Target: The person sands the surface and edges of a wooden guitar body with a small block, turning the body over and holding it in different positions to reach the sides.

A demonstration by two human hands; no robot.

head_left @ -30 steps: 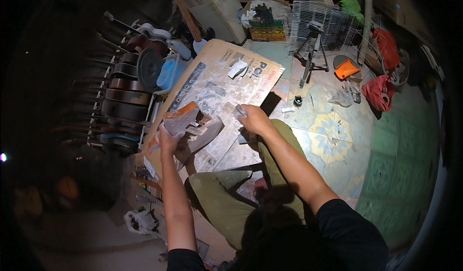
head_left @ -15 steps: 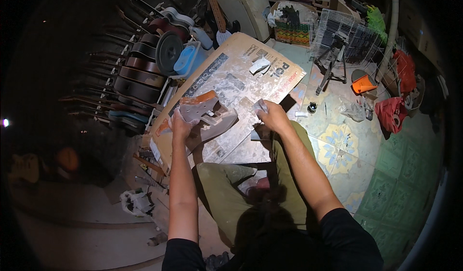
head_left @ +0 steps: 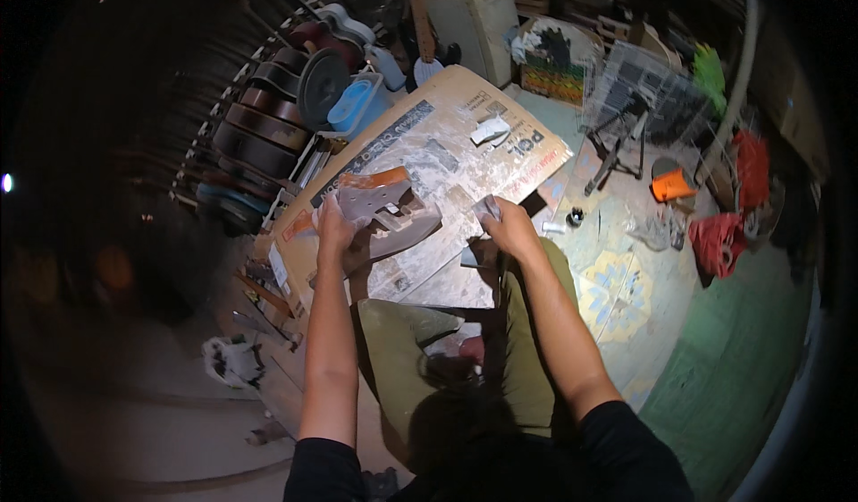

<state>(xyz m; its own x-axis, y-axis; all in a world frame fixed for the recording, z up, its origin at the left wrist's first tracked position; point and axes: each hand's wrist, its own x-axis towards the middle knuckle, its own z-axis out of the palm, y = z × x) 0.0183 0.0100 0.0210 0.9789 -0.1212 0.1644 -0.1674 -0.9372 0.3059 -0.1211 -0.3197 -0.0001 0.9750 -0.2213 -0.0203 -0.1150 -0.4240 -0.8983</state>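
My left hand [head_left: 335,227] grips the near left end of a dusty grey-brown guitar body [head_left: 380,211] with cutouts, small holes and an orange-brown section at its upper edge, tilted over the cardboard sheet [head_left: 357,153]. My right hand [head_left: 508,227], to the right of the guitar body and apart from it, is closed on a small grey piece of what looks like sandpaper [head_left: 487,209]. A white crumpled piece [head_left: 490,129] lies on the dust-covered cardboard. A dark flat piece [head_left: 475,254] is below my right hand, and my green-trousered legs [head_left: 402,377] are at the cardboard's near edge.
Guitars [head_left: 259,122] line a rack at left, beside blue tubs [head_left: 349,104]. A wire cage [head_left: 630,73], black tripod [head_left: 617,158], orange container [head_left: 670,185], red bag [head_left: 715,243] and small dark jar [head_left: 576,218] stand right on the tiled floor [head_left: 608,296]. A woven basket [head_left: 554,77] stands behind.
The view has shifted, so the surroundings sit further right than a second ago. Both hands keep their holds, the guitar body and grey piece moving little against the cardboard.
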